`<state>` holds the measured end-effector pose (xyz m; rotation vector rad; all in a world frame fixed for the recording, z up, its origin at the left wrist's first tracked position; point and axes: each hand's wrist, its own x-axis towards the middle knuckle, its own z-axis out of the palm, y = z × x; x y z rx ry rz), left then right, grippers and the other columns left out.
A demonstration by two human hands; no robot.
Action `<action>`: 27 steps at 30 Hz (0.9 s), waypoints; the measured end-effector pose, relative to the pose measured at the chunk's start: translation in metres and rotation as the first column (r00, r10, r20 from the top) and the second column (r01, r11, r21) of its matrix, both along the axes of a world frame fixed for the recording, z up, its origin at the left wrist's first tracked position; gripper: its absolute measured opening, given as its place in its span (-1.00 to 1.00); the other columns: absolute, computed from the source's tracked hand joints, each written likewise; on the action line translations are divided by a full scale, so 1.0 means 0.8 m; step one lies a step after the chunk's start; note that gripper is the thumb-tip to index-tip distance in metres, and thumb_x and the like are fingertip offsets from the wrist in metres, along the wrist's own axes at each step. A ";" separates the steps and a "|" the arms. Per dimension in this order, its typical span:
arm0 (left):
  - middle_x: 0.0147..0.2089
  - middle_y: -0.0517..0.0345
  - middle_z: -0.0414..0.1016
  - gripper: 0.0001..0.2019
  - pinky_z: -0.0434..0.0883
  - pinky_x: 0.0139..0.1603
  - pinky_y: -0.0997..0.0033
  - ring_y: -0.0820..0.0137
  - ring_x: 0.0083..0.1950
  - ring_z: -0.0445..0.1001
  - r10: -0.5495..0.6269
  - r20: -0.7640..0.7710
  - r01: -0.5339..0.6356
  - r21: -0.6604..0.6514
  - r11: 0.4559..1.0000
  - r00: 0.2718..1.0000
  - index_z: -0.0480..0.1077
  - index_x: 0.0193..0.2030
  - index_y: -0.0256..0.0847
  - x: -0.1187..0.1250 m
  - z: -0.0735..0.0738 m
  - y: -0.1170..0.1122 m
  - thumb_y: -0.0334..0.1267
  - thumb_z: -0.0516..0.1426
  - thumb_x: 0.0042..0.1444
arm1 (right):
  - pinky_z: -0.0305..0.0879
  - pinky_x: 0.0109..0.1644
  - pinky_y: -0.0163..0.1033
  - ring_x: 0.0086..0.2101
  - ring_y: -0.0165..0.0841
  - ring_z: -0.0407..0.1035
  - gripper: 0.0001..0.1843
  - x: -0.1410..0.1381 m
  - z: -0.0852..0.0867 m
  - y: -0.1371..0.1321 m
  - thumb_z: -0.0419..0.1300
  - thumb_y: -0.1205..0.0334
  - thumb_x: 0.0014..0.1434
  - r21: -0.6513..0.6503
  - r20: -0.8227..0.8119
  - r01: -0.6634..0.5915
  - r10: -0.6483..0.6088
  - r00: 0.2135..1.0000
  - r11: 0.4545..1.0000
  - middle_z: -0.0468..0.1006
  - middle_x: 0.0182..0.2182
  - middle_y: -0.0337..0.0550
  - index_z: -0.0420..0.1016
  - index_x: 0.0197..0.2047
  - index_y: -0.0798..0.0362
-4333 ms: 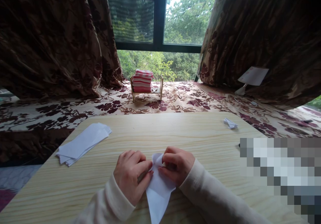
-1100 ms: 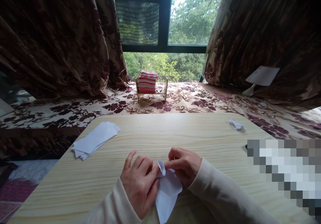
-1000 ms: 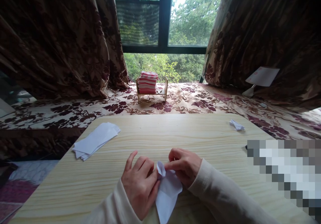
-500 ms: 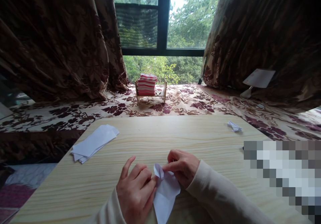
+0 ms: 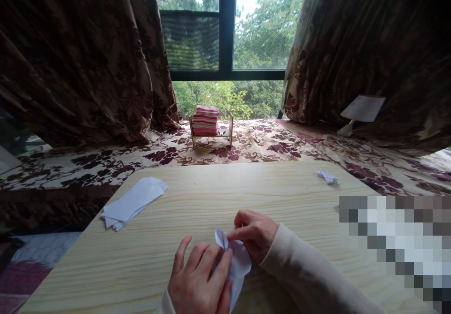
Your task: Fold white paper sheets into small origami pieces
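Observation:
A folded white paper (image 5: 238, 263) lies on the wooden table (image 5: 197, 196) near its front edge, with a small flap standing up at its far end. My left hand (image 5: 200, 279) rests over the paper's left side, fingers stretched out and pressing down on it. My right hand (image 5: 254, 233) pinches the raised flap between thumb and forefinger. Both sleeves are cream coloured.
A stack of white paper sheets (image 5: 134, 202) lies at the table's left. A small folded paper piece (image 5: 327, 177) sits at the far right. Beyond the table, a small wooden rack with striped cloths (image 5: 207, 122) stands on floral fabric under a window with dark curtains.
My left hand has slid toward me and flattened over the paper. My right hand keeps its pinch on the flap. The camera has shifted slightly.

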<state>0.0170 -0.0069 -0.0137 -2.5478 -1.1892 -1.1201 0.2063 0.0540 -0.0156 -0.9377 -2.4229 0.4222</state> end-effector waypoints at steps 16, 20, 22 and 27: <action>-0.20 0.08 0.46 -0.67 0.00 0.11 0.03 0.28 -0.15 0.32 0.030 -0.122 -0.025 0.037 0.999 0.992 0.41 -0.13 -0.15 0.004 -0.007 -0.001 -0.17 -0.09 0.10 | -0.12 -0.50 -0.29 -0.52 -0.41 0.05 -0.87 0.005 -0.010 -0.038 0.12 0.33 0.02 0.639 0.094 0.156 -0.278 0.956 0.753 0.31 -0.55 -0.20 0.45 -0.35 -0.06; -0.13 0.04 0.44 -0.67 0.02 0.08 0.00 0.24 -0.10 0.29 0.038 -0.177 -0.031 0.042 0.999 0.983 0.40 -0.11 -0.17 0.002 -0.007 -0.002 -0.19 -0.10 0.10 | -0.07 -0.51 -0.33 -0.52 -0.44 0.11 -0.87 0.005 0.005 -0.031 0.16 0.32 -0.04 0.414 0.197 0.125 -0.223 0.955 0.901 0.35 -0.55 -0.23 0.48 -0.41 -0.10; -0.11 0.03 0.43 -0.68 0.02 0.08 -0.02 0.23 -0.10 0.29 0.041 -0.198 -0.033 0.042 0.999 0.979 0.40 -0.12 -0.16 0.002 -0.007 -0.002 -0.19 -0.08 0.09 | 0.01 -0.49 -0.36 -0.49 -0.44 0.19 -0.80 0.000 0.014 -0.022 0.14 0.35 -0.07 0.178 0.201 0.131 -0.166 0.965 0.975 0.37 -0.51 -0.25 0.50 -0.38 -0.14; -0.12 0.04 0.44 -0.69 0.03 0.08 -0.04 0.23 -0.10 0.30 0.027 -0.190 -0.025 0.012 1.000 0.981 0.40 -0.12 -0.17 0.002 -0.004 -0.002 -0.22 -0.07 0.08 | 0.19 -0.31 -0.35 -0.32 -0.41 0.28 -0.52 -0.021 0.022 -0.007 0.01 0.47 -0.04 0.027 0.009 0.205 -0.205 0.979 0.978 0.41 -0.28 -0.18 0.38 -0.05 -0.09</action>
